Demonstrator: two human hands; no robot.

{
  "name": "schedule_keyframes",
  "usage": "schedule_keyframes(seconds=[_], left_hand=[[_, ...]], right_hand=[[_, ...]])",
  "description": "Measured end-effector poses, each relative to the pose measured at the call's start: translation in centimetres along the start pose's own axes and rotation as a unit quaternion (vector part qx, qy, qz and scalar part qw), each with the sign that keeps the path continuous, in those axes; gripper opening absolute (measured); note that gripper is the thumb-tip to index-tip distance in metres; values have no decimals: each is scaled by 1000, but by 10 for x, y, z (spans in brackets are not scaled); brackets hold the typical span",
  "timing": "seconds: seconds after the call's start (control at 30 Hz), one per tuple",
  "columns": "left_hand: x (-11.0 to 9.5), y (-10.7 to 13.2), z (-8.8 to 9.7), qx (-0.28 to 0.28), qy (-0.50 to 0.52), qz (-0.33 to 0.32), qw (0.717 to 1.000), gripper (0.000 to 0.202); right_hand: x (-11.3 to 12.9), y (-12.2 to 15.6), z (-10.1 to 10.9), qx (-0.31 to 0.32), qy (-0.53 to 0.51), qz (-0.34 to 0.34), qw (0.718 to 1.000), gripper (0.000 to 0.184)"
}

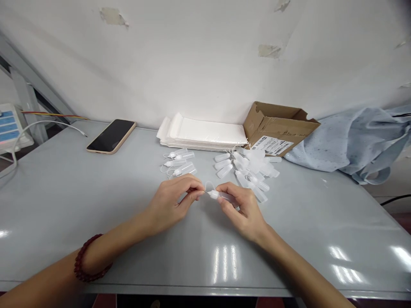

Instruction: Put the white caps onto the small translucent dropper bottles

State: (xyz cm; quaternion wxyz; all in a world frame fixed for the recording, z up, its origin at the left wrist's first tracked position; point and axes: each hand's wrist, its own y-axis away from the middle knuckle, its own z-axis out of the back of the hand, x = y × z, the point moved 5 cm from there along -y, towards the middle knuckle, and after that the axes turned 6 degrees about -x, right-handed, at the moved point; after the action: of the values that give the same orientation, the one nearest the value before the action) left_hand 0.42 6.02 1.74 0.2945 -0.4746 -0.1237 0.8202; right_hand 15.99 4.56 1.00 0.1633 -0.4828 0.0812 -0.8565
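Over the middle of the grey table (64, 205), my right hand (242, 209) grips a small translucent plastic bottle (221, 196) with a white tip pointing left. My left hand (173, 201) pinches the thin tip or cap at the bottle's left end, fingers pressed together. A dark red bead bracelet circles my left wrist. Just beyond my right hand lies a loose heap of the same bottles (250, 169). Several bottles with white caps (179, 162) lie in a small group beyond my left hand.
A stack of white bags (205, 132) lies against the wall, next to an open cardboard box (279, 128). A phone (111, 135) rests face up at the back left. Light blue cloth (353, 141) covers the back right. A white device with cables (9, 128) sits at far left.
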Motion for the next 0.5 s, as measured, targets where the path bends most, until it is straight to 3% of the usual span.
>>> schedule_keyframes(seconds=[0.2, 0.5], left_hand=[[7, -3, 7, 24, 39, 93, 995, 9], [9, -5, 7, 68, 28, 172, 982, 18]], right_hand=[[4, -2, 5, -18, 5, 29, 999, 13], [6, 1, 2, -20, 41, 103, 994, 10]])
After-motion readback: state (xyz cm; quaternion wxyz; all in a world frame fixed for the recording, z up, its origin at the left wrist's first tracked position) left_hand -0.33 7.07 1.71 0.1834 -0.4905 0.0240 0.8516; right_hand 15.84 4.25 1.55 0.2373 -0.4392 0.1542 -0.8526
